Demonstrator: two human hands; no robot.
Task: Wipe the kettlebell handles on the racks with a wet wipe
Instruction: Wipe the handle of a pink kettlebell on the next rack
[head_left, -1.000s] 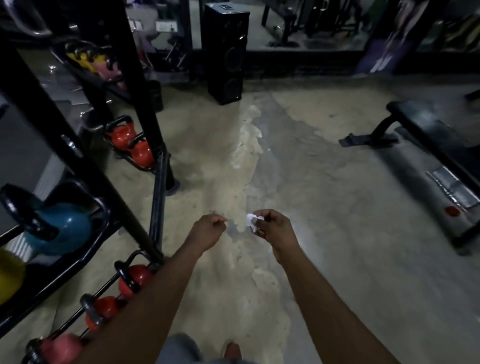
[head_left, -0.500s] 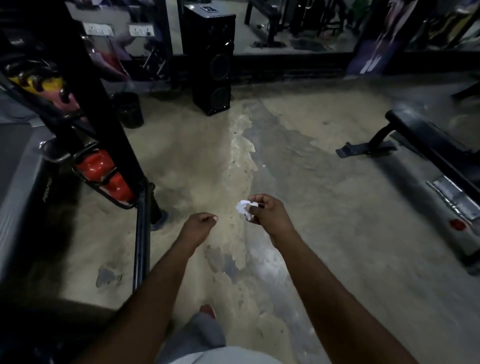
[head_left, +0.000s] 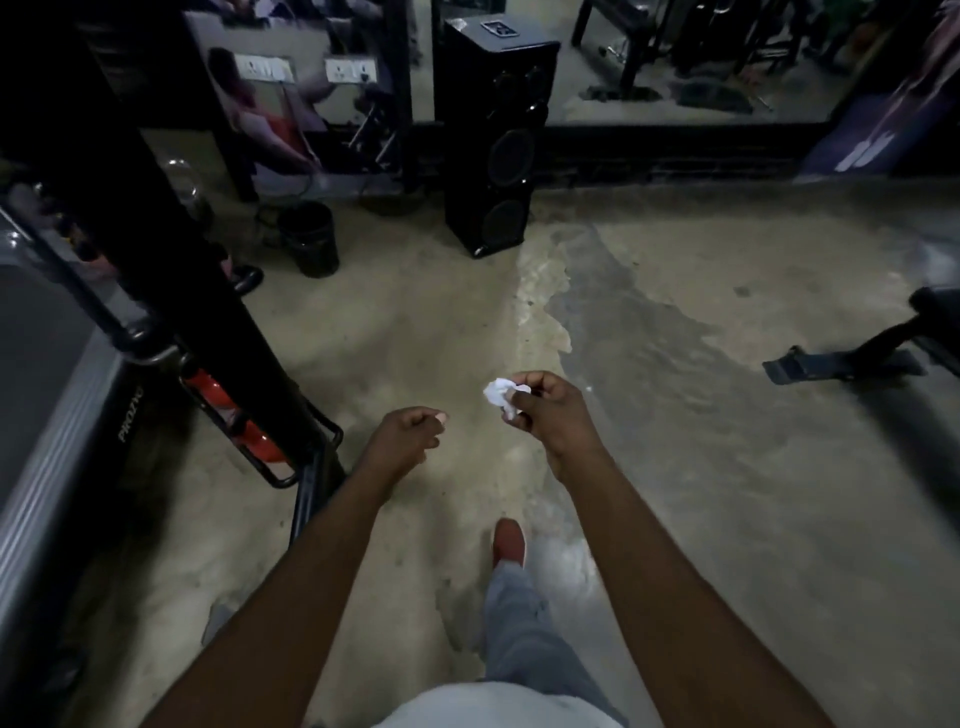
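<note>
On stained concrete floor (head_left: 701, 415): speaker (head_left: 493, 145), bin (head_left: 310, 239), rack (head_left: 171, 249).

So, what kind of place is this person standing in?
Most likely a gym: red kettlebells sit in a black rack on the left, what looks like a treadmill shows at the left edge, and a bench frame stands on the right.

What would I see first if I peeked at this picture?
The bright white wet wipe pops out first, pinched in the right hand in the middle. Then the tall black speaker standing on the floor at the back, and the red kettlebells low on the rack at the left.
</note>
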